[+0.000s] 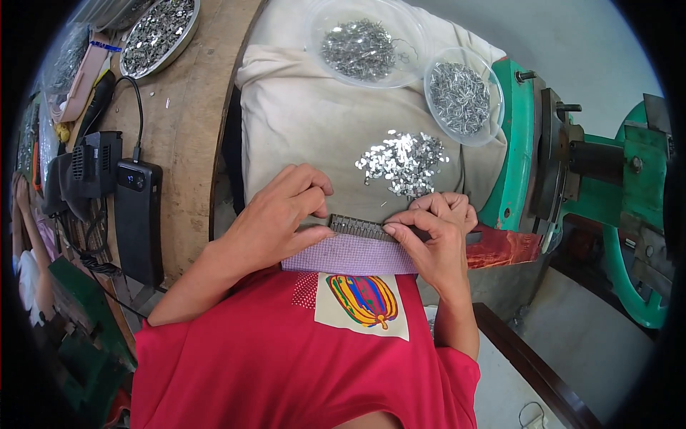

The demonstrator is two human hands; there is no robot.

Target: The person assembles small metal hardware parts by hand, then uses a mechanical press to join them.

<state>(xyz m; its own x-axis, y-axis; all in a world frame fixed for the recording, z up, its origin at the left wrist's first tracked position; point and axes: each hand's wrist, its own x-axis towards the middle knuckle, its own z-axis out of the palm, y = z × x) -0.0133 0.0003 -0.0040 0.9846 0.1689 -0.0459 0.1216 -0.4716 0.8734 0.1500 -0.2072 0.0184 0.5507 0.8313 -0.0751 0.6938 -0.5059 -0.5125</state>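
Observation:
A dark slotted metal bar [359, 227], with a row of fine pieces along it, lies across a purple woven cloth pad [350, 254] close to my body. At its left end is the thumb of my left hand [275, 214]; the index finger curls above, apart from the thumb, and no object shows between them. My right hand [437, 232] closes thumb and index finger at the bar's right end, its other fingers bent. Whether a tiny part is also in that pinch is hidden. Just beyond the bar, small shiny flat metal pieces [404, 161] form a loose pile on a beige cloth [300, 136].
Beyond the pile stand a round plastic tub [311, 53] of thin metal pieces and a clear bowl [500, 107] of small metal pins. A green machine [509, 164] borders the right. On the wooden table [189, 121] at left are a black power bank [139, 222], cables and a metal-filled dish [187, 36].

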